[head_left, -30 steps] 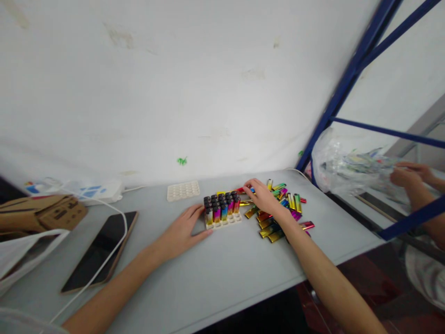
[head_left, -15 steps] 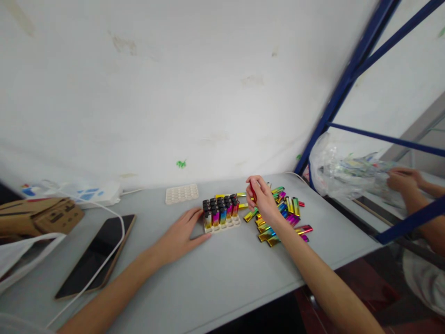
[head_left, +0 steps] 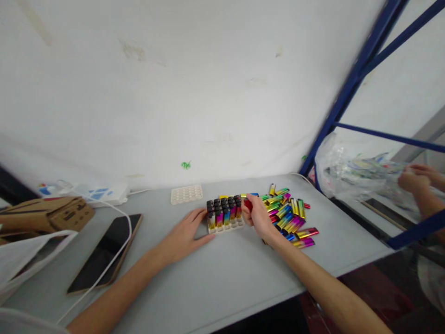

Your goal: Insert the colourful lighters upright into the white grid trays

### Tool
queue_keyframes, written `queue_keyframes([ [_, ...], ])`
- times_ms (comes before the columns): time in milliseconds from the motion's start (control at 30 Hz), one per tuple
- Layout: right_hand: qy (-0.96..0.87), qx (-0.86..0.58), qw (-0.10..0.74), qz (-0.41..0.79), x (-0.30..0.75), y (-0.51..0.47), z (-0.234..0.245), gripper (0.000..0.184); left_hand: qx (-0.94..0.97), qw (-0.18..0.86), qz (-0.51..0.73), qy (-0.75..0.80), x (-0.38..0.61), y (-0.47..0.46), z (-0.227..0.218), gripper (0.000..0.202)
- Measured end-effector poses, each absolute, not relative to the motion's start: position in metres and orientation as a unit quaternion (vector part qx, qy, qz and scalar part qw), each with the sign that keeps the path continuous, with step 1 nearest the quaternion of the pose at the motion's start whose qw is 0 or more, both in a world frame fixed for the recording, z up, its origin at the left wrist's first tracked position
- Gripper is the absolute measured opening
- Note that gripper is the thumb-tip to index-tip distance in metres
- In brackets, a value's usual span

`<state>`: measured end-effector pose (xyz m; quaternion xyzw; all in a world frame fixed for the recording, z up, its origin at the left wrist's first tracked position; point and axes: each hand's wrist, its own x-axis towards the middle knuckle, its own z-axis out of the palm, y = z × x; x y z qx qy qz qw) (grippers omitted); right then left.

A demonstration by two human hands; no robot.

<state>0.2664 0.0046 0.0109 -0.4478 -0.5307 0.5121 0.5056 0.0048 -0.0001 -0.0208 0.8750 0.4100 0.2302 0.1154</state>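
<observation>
Several lighters [head_left: 226,217] with black tops and shiny two-tone bodies stand upright in rows in a white tray [head_left: 231,227]. My left hand [head_left: 182,236] lies at the tray's left end, fingers stretched out and thumb apart along the front, touching that end. At the tray's right end is my right hand [head_left: 259,215], its fingers closed around a red lighter [head_left: 248,204]; most of the lighter is hidden by the fingers. Right beside that hand, a loose pile of shiny coloured lighter-sized pieces [head_left: 290,220] lies on the table, partly behind my wrist.
Behind the filled tray lies another white tray [head_left: 187,194] with holes. On the left are a dark tablet [head_left: 104,253] crossed by a white cable, a cardboard box [head_left: 52,213] and a power strip [head_left: 104,195]. A blue metal frame [head_left: 333,111] and another person's hands [head_left: 415,178] are right.
My right hand has moved left and down from above the pile to the tray's right end, still holding the red lighter. My left hand stays at the tray. The view has shifted slightly.
</observation>
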Motion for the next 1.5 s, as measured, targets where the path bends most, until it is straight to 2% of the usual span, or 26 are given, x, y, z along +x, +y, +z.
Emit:
queue_keyframes([
  [133, -0.567, -0.443, 0.491, 0.490, 0.263, 0.002, 0.009, 0.055, 0.872, 0.119, 0.232, 0.414, 0.005, -0.001, -0.019, 0.063],
  [300, -0.599, -0.415, 0.461, 0.507, 0.270, 0.000, 0.017, 0.061, 0.876, 0.127, 0.217, 0.412, 0.005, -0.002, -0.017, 0.062],
  [367, -0.659, -0.403, 0.441, 0.456, 0.278, -0.002, 0.025, 0.059, 0.876, 0.127, 0.216, 0.412, 0.006, -0.002, -0.016, 0.063],
  [533, -0.827, -0.368, 0.336, 0.259, 0.297, -0.012, 0.048, 0.036, 0.877, 0.126, 0.230, 0.403, 0.006, -0.001, -0.018, 0.063],
  [667, -0.869, -0.336, 0.320, 0.172, 0.300, -0.011, 0.050, 0.030, 0.874, 0.125, 0.242, 0.402, 0.006, 0.000, -0.021, 0.064],
  [867, -0.841, -0.400, 0.314, 0.187, 0.298, -0.004, 0.036, 0.025, 0.877, 0.117, 0.239, 0.401, 0.005, 0.001, -0.024, 0.065],
  [1067, -0.842, -0.418, 0.248, 0.234, 0.302, 0.000, 0.035, 0.025, 0.877, 0.119, 0.230, 0.405, 0.005, 0.000, -0.023, 0.066],
  [1200, -0.843, -0.482, 0.214, 0.106, 0.295, 0.001, 0.028, 0.037, 0.877, 0.118, 0.228, 0.406, 0.005, 0.000, -0.022, 0.066],
  [1300, -0.847, -0.477, 0.226, 0.063, 0.298, 0.002, 0.025, 0.049, 0.878, 0.120, 0.232, 0.402, 0.005, 0.000, -0.022, 0.065],
  [1400, -0.814, -0.497, 0.298, 0.039, 0.315, 0.010, 0.025, 0.058, 0.880, 0.121, 0.230, 0.398, 0.005, -0.001, -0.021, 0.063],
  [1500, -0.774, -0.532, 0.343, -0.004, 0.336, 0.024, 0.022, 0.047, 0.879, 0.118, 0.233, 0.398, 0.005, 0.000, -0.021, 0.063],
])
